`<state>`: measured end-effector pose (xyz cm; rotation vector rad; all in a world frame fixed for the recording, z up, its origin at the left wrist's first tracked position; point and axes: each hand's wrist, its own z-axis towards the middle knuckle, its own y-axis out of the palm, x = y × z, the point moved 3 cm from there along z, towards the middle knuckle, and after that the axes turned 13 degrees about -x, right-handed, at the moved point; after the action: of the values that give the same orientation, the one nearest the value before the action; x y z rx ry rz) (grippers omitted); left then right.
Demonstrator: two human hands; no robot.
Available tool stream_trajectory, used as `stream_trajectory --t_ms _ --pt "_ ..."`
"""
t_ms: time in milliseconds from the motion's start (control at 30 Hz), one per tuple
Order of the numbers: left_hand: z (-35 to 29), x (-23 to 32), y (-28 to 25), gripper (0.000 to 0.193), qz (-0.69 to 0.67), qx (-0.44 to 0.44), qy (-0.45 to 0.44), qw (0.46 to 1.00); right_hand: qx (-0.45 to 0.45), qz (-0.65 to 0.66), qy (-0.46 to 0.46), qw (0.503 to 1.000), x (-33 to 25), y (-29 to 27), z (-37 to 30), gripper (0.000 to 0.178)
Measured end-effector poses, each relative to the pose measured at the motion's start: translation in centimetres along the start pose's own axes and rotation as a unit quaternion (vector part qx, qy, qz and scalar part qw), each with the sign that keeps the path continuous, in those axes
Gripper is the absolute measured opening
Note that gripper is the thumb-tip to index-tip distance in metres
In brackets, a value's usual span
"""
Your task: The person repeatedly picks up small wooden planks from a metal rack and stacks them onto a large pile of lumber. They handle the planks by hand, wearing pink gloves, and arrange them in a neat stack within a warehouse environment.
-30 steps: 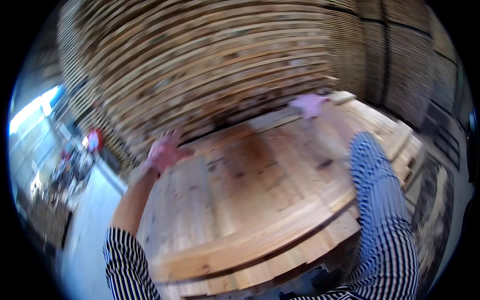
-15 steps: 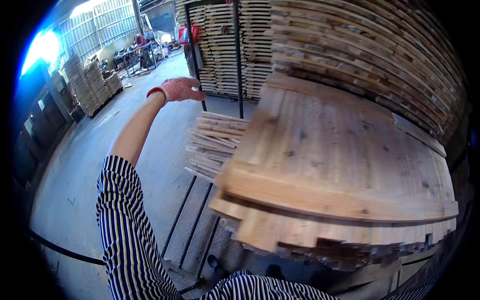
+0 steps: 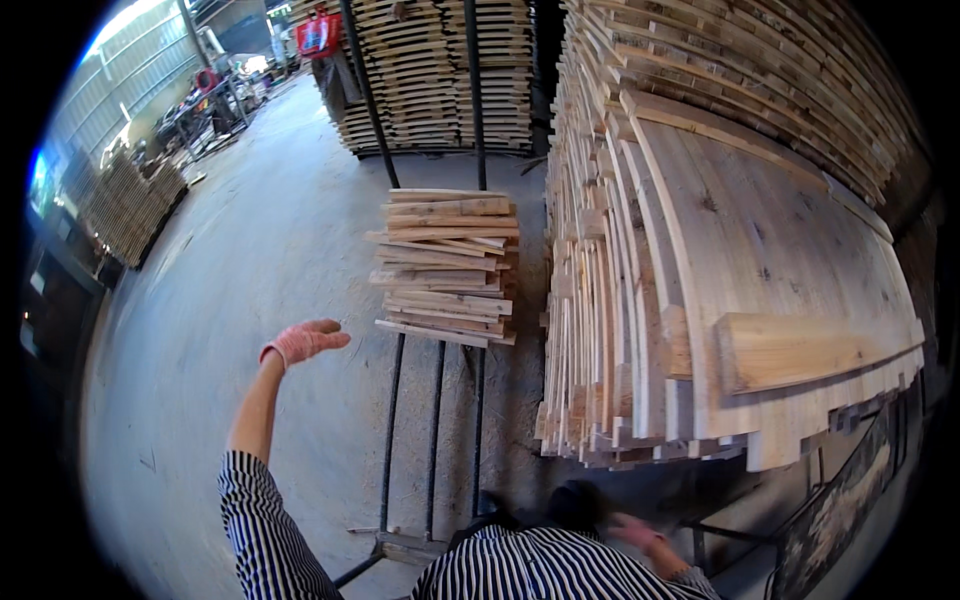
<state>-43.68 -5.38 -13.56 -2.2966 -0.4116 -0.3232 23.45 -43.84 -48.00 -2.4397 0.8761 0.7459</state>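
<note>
Right hand [image 3: 636, 532] low beside the body, blurred; cannot tell open or closed. Left hand [image 3: 303, 343] pink-gloved, fingers extended, holding nothing, out over the floor [image 3: 210, 400]. Sticks [image 3: 445, 265] piled across dark rails [image 3: 434, 430], right of left hand, apart from it. Board stack [image 3: 790, 230] farther right. Beyond: slatted stack [image 3: 430, 80], red bag [image 3: 319, 36].

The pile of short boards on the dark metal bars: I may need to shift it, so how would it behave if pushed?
The pile of short boards would probably spread apart: its ends are uneven and no strap shows. Single pieces look wooden and fairly straight, so likely stiff. Their flat sides make rolling unlikely.
</note>
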Motion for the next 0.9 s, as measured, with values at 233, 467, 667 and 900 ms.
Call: stream_trajectory --t_ms 233,467,667,900 --pt "12.3 -5.4 6.3 0.073 -0.169 -0.001 0.154 0.973 -0.070 -0.097 -0.230 0.966 -33.8 6.7 18.3 0.059" --pt "19.4 -4.6 9.6 0.075 -0.179 -0.115 0.140 0.967 0.009 0.053 -0.069 0.996 -41.3 0.5 35.9 0.074" --pt "28.2 -10.2 6.8 0.073 -0.322 -0.136 0.003 0.937 0.222 0.083 0.029 0.971 -44.4 -11.3 47.8 0.088" --pt "50.9 -6.7 3.9 0.064 -0.525 -0.087 0.018 0.846 0.411 0.117 -0.050 0.902 -50.3 -30.1 60.9 0.100"
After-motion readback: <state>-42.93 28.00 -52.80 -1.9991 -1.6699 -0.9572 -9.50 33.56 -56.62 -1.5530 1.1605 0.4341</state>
